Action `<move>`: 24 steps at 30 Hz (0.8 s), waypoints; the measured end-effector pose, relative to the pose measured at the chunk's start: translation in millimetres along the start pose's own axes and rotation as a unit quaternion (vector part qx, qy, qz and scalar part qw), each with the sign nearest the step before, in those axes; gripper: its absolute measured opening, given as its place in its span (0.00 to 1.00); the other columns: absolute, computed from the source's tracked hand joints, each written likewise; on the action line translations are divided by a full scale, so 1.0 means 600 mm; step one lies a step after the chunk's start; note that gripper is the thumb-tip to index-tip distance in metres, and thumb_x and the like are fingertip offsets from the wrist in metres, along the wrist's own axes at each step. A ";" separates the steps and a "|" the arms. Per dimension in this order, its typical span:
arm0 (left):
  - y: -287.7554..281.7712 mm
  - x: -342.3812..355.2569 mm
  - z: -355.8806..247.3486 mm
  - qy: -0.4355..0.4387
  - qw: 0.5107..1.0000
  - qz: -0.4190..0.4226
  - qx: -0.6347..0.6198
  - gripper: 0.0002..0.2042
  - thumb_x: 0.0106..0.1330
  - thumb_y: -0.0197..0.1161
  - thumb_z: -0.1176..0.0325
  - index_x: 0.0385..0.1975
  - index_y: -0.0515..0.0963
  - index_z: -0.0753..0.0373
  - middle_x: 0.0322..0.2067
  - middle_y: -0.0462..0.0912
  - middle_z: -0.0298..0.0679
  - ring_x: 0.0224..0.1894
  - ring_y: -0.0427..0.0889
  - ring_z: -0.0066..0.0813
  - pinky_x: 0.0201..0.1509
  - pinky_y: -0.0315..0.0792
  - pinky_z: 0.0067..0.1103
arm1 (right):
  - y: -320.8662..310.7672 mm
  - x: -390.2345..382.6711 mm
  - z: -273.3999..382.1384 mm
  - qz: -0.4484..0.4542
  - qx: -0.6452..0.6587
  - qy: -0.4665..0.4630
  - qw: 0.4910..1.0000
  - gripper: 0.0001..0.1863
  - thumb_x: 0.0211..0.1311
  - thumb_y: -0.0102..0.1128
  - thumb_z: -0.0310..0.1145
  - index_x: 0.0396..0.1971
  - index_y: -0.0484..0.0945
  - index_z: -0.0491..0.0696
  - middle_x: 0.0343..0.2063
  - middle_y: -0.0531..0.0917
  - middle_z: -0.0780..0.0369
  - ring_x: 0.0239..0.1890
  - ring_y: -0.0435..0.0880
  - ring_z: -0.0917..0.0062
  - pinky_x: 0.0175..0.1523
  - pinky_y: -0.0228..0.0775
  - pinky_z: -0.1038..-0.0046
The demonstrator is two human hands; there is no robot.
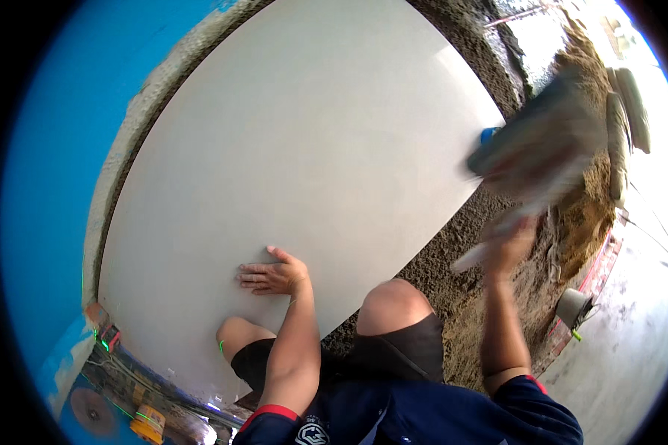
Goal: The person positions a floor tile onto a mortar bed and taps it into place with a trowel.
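Observation:
My left hand [274, 274] rests flat on a large pale floor tile [312, 156], fingers spread. My right hand [508, 241] grips the handle of a trowel [542, 144], whose broad grey-brown blade is smeared by motion. The blade is raised over the tile's right edge and the mortar beyond it. Part of a small blue piece [488, 134] shows at that edge beside the blade. Rough grey mortar [441, 237] lies along the tile's right side. My knees [395, 308] are bent at the tile's near edge.
A blue wall [59, 200] borders the left side. Heaped brown sand [597, 178], filled bags [631, 111] and a grey bucket [573, 308] lie to the right. At the lower left are a yellow tape-like roll [148, 423], a round disc [93, 410] and green laser lines.

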State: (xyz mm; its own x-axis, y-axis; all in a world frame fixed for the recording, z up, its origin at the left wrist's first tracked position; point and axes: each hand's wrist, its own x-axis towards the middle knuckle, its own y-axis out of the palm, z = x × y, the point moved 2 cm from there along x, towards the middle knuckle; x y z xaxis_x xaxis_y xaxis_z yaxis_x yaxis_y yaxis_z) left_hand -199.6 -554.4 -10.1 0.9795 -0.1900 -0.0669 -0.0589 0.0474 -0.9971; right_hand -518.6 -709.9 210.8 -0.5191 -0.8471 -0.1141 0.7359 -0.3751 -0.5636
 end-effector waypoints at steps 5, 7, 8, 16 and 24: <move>0.003 0.010 -0.005 0.011 1.000 0.004 -0.017 0.47 0.67 0.37 0.34 0.72 0.38 0.69 0.73 0.34 0.58 0.75 0.32 0.56 0.74 0.32 0.48 | 0.151 -0.049 -0.119 0.273 -0.283 0.180 0.902 0.33 0.72 0.39 0.58 0.35 0.79 0.38 0.24 0.81 0.47 0.28 0.82 0.56 0.34 0.72 0.55; -0.002 0.010 -0.001 -0.003 1.000 0.003 0.001 0.47 0.67 0.37 0.34 0.72 0.38 0.68 0.73 0.35 0.58 0.75 0.32 0.56 0.74 0.32 0.48 | 0.132 -0.013 -0.074 0.305 -0.129 0.223 0.917 0.30 0.71 0.42 0.60 0.25 0.73 0.46 0.16 0.72 0.68 0.15 0.68 0.82 0.20 0.62 0.76; -0.004 0.010 -0.001 0.009 0.999 0.001 -0.035 0.47 0.67 0.37 0.34 0.72 0.38 0.68 0.73 0.34 0.58 0.75 0.32 0.55 0.74 0.32 0.48 | 0.106 0.011 -0.036 0.309 -0.108 0.219 0.919 0.29 0.70 0.43 0.61 0.26 0.73 0.49 0.16 0.71 0.69 0.15 0.66 0.84 0.19 0.60 0.79; -0.006 0.002 -0.001 0.012 1.000 -0.004 -0.022 0.46 0.67 0.34 0.33 0.73 0.38 0.68 0.73 0.34 0.56 0.76 0.31 0.51 0.74 0.32 0.47 | -0.063 0.051 0.070 0.029 0.198 -0.113 0.973 0.35 0.72 0.28 0.65 0.29 0.73 0.48 0.13 0.68 0.69 0.11 0.63 0.85 0.17 0.59 0.83; 0.007 0.010 0.004 0.027 0.999 -0.024 -0.014 0.47 0.67 0.35 0.33 0.72 0.40 0.68 0.73 0.35 0.57 0.76 0.32 0.54 0.74 0.34 0.49 | 0.144 -0.043 -0.134 0.256 -0.241 0.120 0.928 0.35 0.70 0.40 0.64 0.23 0.73 0.44 0.13 0.71 0.66 0.14 0.68 0.80 0.20 0.61 0.72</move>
State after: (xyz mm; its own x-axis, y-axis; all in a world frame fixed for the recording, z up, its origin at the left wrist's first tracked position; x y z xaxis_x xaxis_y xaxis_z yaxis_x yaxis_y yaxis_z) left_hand -193.4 -553.1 -14.5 0.9696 -0.2439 -0.0205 -0.0189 0.0090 -0.9998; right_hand -476.5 -690.0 99.4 -0.2791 -0.7379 -0.6145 0.6624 0.3154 -0.6795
